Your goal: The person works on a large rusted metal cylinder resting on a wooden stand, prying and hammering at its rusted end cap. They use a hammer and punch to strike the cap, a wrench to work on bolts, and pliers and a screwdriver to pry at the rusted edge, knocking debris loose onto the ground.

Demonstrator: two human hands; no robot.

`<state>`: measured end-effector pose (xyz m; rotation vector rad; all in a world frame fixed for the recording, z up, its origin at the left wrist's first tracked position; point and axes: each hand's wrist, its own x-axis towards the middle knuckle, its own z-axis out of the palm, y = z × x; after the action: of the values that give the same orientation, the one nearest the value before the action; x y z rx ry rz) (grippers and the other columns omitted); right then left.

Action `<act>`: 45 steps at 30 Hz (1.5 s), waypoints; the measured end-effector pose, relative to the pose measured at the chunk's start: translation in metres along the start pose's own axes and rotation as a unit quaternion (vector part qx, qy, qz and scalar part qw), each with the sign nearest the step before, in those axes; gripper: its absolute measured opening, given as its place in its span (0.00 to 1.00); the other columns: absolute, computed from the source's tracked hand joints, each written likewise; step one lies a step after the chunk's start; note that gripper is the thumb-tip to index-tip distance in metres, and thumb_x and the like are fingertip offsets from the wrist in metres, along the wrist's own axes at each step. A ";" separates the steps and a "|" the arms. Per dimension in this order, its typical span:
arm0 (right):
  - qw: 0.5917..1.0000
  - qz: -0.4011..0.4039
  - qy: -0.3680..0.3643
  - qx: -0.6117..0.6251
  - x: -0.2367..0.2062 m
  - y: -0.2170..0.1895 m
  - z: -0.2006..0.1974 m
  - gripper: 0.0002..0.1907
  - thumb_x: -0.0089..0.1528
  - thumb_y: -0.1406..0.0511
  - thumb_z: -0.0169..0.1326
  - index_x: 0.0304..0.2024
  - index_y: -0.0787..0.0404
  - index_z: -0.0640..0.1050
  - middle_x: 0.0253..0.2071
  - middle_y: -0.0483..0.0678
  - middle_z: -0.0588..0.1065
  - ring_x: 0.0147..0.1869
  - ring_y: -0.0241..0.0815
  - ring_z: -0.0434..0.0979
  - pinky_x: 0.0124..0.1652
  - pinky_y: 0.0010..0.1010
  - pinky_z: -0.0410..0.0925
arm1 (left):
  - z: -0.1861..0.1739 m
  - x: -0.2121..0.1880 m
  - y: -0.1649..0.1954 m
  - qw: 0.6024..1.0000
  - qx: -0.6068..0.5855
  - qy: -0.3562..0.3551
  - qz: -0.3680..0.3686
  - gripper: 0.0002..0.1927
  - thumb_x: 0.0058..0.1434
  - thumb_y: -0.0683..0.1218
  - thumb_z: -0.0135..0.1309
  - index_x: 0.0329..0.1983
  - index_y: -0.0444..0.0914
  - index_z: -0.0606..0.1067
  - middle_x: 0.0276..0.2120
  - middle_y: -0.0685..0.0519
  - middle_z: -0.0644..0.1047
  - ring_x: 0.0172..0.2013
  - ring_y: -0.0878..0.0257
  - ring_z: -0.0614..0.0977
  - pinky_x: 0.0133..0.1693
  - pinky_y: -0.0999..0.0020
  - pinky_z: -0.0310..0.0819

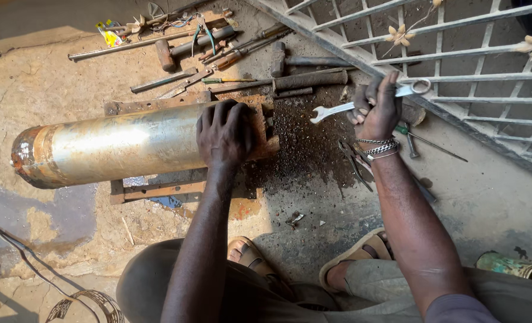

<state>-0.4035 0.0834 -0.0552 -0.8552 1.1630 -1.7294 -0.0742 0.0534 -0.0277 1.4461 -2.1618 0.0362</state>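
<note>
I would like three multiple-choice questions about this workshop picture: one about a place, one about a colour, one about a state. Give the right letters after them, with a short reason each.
1. Where does the left hand rest?
A. on the metal cylinder
B. on the gate
C. on a sandal

2. What colour is the combination wrench?
A. red
B. silver
C. green

3. How does the right hand stand?
A. open and flat on the ground
B. closed around the wrench
C. hidden from view

Key: 1 A, the palm lies on the cylinder's near end. 2 B, its bare metal shines silver. 3 B, the fingers wrap its shaft, both ends sticking out.
</note>
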 end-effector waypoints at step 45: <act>0.856 0.253 -0.178 -0.414 0.094 0.010 0.208 0.17 0.68 0.47 0.49 0.31 0.47 0.70 0.20 0.31 0.64 0.18 0.23 0.59 0.18 0.18 0.59 | -0.003 -0.009 -0.001 0.997 -0.065 0.048 0.005 0.17 0.62 0.50 0.58 0.54 0.47 0.75 0.52 0.54 0.74 0.53 0.52 0.74 0.59 0.53 0.67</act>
<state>-0.2558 -0.0780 0.0112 -1.1617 1.6952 -0.5616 -0.0699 0.0613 -0.0291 1.3337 -2.0535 -0.0312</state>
